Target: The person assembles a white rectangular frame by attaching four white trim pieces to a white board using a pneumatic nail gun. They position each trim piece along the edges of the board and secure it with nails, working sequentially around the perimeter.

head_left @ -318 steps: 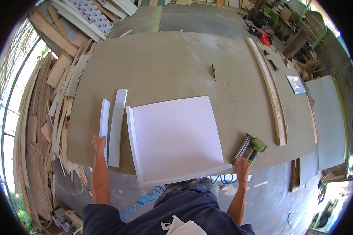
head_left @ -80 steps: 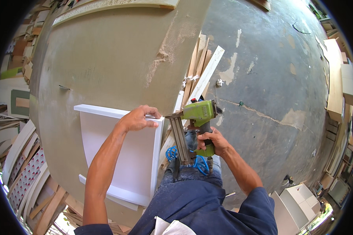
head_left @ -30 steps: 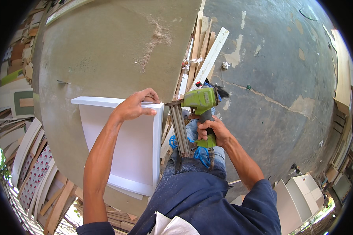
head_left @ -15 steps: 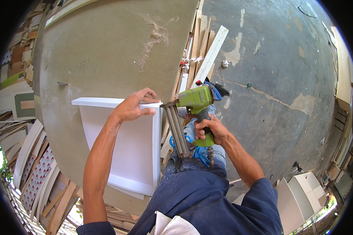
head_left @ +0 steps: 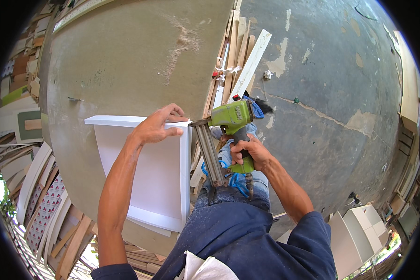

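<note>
Change: since half a second ago almost nothing has shifted; the nailer's nose sits a touch closer to the panel corner, and both hands keep their places.
Left hand (head_left: pixel 156 128): fingers spread and pressed flat on the top right corner of the white, open-fronted panel box (head_left: pixel 144 177); its grip is apart, bearing down rather than clasping.
Right hand (head_left: pixel 249 151): grip clamped around the handle of the lime-green pneumatic nail gun (head_left: pixel 228 135); the trigger finger is hard to make out, possibly on the trigger.
Nail gun: long grey magazine slanting down toward the person; nose touching the box's right outer edge just beside the left hand.
Box: lying on the large brown board surface (head_left: pixel 126 60), at its right edge.
Hose: blue coiled air hose (head_left: pixel 233 179) hanging under the gun's handle.
Floor: pale wooden offcut strips (head_left: pixel 242 60) on the grey concrete floor (head_left: pixel 331 79), beside the surface.
</note>
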A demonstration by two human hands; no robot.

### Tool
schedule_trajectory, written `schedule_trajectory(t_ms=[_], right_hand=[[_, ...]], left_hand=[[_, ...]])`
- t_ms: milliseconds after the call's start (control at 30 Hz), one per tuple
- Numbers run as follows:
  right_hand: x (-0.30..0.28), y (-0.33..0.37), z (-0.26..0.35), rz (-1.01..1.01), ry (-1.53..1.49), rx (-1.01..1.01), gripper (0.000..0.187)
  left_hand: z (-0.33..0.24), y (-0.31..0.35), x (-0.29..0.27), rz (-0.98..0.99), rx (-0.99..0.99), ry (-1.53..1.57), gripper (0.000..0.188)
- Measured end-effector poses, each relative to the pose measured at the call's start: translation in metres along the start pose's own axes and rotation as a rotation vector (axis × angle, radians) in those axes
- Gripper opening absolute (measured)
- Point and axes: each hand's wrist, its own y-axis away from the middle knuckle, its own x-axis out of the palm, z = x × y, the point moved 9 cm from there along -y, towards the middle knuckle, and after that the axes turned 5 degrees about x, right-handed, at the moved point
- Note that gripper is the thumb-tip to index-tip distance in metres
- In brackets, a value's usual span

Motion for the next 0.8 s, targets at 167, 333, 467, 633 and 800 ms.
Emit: schedule_trajectory(t_ms=[167, 333, 467, 633, 800], right_hand=[[-0.002, -0.001, -0.003, 0.008, -0.044, -0.015, 0.038], [-0.016, -0.007, -0.002, -0.029, -0.070, -0.023, 0.042], [-0.023, -0.015, -0.006, -0.008, -0.096, -0.025, 0.043], [-0.030, -0.024, -0.016, -0.038, -0.111, -0.004, 0.042], [-0.020, -0.020, -0.007, -0.021, -0.028, -0.006, 0.047]], left_hand=[[0.003, 0.001, -0.001, -0.016, -0.036, -0.013, 0.056], [0.004, 0.001, -0.001, -0.001, -0.007, -0.035, 0.058], [0.003, 0.001, 0.000, -0.001, -0.043, -0.015, 0.060], [0.003, 0.000, -0.001, -0.009, -0.051, -0.035, 0.062], [0.001, 0.001, -0.001, -0.017, -0.069, -0.054, 0.062]])
